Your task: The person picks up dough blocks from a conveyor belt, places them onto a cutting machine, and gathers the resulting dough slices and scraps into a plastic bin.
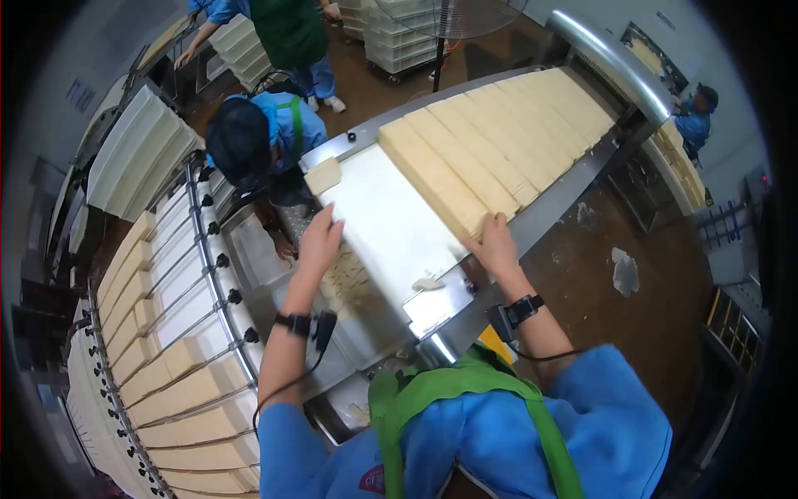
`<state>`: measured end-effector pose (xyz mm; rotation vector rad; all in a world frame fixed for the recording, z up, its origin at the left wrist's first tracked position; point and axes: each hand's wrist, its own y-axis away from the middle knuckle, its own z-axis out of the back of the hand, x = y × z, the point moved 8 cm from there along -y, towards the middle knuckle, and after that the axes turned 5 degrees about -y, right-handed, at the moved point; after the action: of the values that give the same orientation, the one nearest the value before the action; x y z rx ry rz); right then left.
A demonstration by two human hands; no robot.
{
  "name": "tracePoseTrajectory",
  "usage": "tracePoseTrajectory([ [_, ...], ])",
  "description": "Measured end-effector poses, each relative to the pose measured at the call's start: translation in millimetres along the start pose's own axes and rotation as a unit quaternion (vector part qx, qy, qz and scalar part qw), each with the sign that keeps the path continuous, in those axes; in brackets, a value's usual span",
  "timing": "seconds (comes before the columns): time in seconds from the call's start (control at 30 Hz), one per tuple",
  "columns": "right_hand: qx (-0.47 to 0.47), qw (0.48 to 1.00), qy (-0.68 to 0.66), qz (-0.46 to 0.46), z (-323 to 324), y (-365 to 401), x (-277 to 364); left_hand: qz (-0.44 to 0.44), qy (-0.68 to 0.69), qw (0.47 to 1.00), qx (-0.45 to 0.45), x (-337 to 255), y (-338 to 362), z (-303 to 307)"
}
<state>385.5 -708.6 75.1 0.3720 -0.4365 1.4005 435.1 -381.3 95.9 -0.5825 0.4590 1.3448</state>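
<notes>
Pale, tofu-like blocks (499, 133) lie side by side in a row on a conveyor with a white belt (391, 212). My right hand (496, 245) touches the near corner of the closest block, thumb and fingers apart. At the belt's left edge is my left hand (320, 239), its thumb apart from the fingers and nothing visible in it. A small pale piece (322, 175) sits on the conveyor's edge just beyond that hand. Another scrap (428, 284) lies at the belt's near end.
To the left, long pale strips (187, 395) lie between rails on another conveyor (204, 224). A co-worker (270, 133) bends over a bin with crumbs (345, 283) between the conveyors. Stacked white trays (137, 158) stand far left. A curved metal cover (611, 62) spans the far end.
</notes>
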Motion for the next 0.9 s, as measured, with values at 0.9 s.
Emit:
tracePoseTrajectory([
  [0.9, 0.23, 0.956, 0.002, 0.18, -55.7, -69.0, 22.9, 0.243, 0.056, 0.95, -0.189, 92.3, 13.2, -36.0],
])
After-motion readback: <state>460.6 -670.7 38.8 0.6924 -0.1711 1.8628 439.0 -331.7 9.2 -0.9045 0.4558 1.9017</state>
